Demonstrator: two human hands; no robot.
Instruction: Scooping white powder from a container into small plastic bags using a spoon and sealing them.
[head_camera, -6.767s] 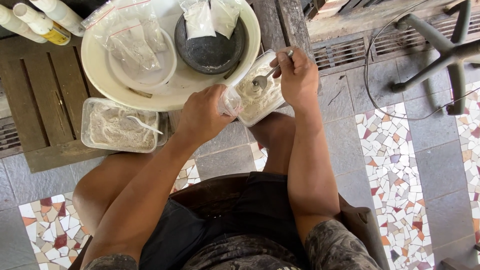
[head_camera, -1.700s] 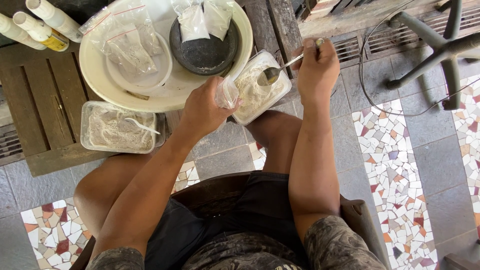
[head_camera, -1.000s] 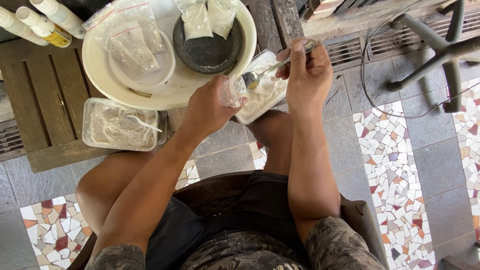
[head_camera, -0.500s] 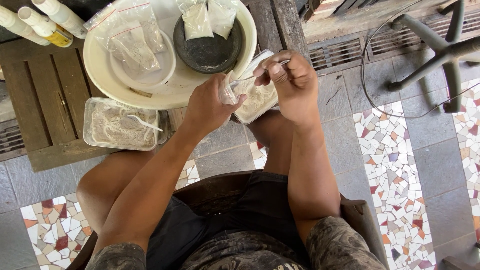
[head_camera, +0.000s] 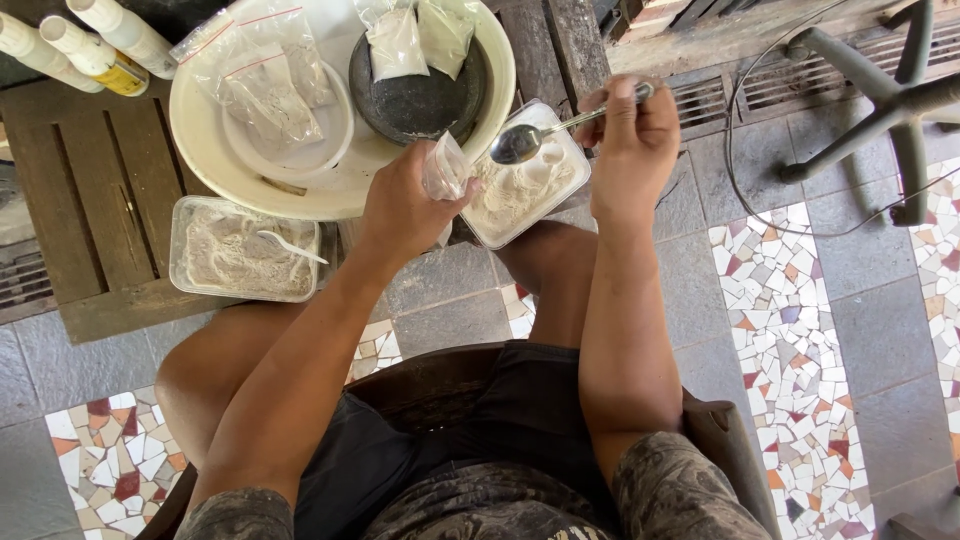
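Upper centre of the frame: the left hand (head_camera: 405, 205) pinches a small clear plastic bag (head_camera: 445, 168), crumpled. The right hand (head_camera: 632, 140) grips a shiny metal spoon (head_camera: 530, 140) above a clear rectangular tub of pale powder (head_camera: 520, 185).

One head-worn camera looks steeply down from above. It sits close over the lap, facing the low wooden tabletop (head_camera: 90, 200) at the far edge.
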